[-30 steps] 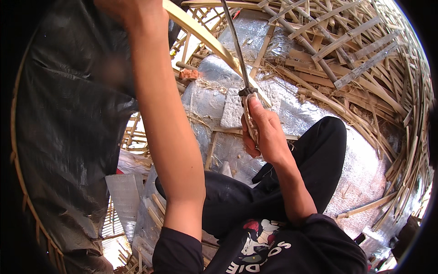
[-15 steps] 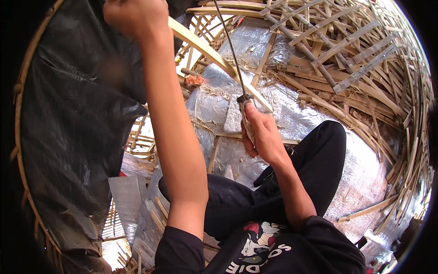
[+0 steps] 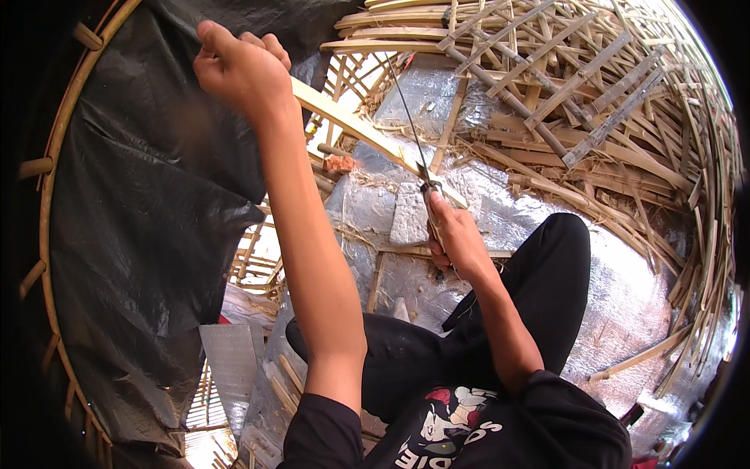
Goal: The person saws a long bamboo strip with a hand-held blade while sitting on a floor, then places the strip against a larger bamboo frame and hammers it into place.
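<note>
My left hand (image 3: 242, 74) is raised at the upper left, its fingers curled round a long pale bamboo strip (image 3: 344, 117). The strip slants down to the right and passes by the blade of a knife (image 3: 409, 117). My right hand (image 3: 459, 244) grips the knife's handle, thumb along its top. Seen edge-on, the blade is a thin dark line pointing away from me. The strip's lower end lies over a whitish rough block (image 3: 409, 220), just beyond my right hand. The left-hand end of the strip is hidden behind my wrist.
A large heap of bamboo strips (image 3: 625, 148) fills the right and far right. Black plastic sheeting (image 3: 148, 211) hangs on the left beside a curved bamboo pole (image 3: 48, 258). An orange brick piece (image 3: 338, 163) lies past the block on the silvery floor covering (image 3: 609, 313).
The view has shifted slightly. My left hand has come a little lower in the picture, still with the strip. The knife blade has tilted farther away and looks shorter.
</note>
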`<action>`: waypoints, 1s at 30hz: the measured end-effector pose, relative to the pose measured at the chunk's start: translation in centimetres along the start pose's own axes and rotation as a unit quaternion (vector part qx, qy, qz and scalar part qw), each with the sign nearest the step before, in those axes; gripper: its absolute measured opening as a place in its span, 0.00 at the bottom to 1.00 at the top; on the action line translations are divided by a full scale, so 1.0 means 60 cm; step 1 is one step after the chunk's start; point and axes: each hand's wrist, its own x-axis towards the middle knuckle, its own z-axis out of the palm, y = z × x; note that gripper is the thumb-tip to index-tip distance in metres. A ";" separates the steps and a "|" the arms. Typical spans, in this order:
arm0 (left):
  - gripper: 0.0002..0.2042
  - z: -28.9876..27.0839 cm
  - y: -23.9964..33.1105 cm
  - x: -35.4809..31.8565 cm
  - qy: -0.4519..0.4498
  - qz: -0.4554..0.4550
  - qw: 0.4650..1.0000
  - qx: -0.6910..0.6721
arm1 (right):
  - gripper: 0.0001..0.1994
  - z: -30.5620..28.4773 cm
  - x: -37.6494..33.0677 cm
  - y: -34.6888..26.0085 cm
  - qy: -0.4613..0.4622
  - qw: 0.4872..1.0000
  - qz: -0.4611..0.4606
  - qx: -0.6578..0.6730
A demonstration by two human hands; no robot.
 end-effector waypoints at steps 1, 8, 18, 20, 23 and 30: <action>0.20 -0.002 -0.006 0.004 -0.005 0.009 1.000 -0.005 | 0.31 -0.011 0.008 0.006 0.030 0.999 0.034 0.010; 0.20 0.009 0.008 -0.009 0.013 -0.007 1.000 0.018 | 0.31 0.003 -0.048 -0.047 -0.051 0.995 -0.087 0.021; 0.22 -0.025 0.014 -0.011 0.036 -0.015 0.999 0.030 | 0.31 0.006 0.003 0.020 -0.003 1.000 0.008 -0.025; 0.22 -0.025 0.016 -0.013 0.007 -0.009 1.000 0.011 | 0.31 -0.005 -0.002 0.017 0.014 0.999 0.031 -0.015; 0.21 -0.009 0.016 -0.017 0.012 -0.009 1.000 0.005 | 0.31 0.000 -0.026 -0.006 0.001 1.000 0.011 -0.024; 0.21 0.006 0.020 -0.017 0.010 0.003 0.999 0.036 | 0.29 0.039 -0.051 -0.035 -0.050 0.997 -0.051 -0.019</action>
